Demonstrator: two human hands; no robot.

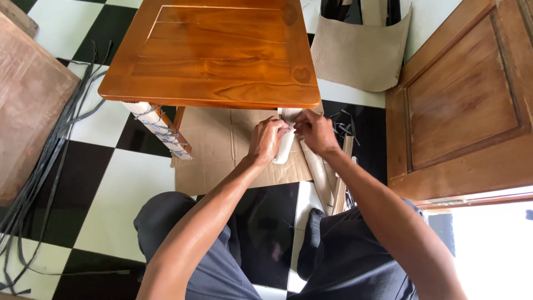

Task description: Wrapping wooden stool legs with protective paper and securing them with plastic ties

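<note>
Head view, checkered floor [133, 178], cardboard sheet [216, 144], wooden table [216, 55], door [466, 100]

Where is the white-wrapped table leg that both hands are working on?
In the head view, the white-wrapped table leg sits centre frame under the wooden table's near edge, gripped between left hand and right hand, above flat brown cardboard.

Black-and-white checkered floor [139, 178]. Wooden table [216, 53] in the middle, flattened cardboard [222, 144] beneath. Panelled wooden door [466, 100] at right, bright daylight below it. Brown board [28, 111] at left, dark straps [50, 161] trailing beside. Corrugated sheet [361, 53] behind the table.
</note>
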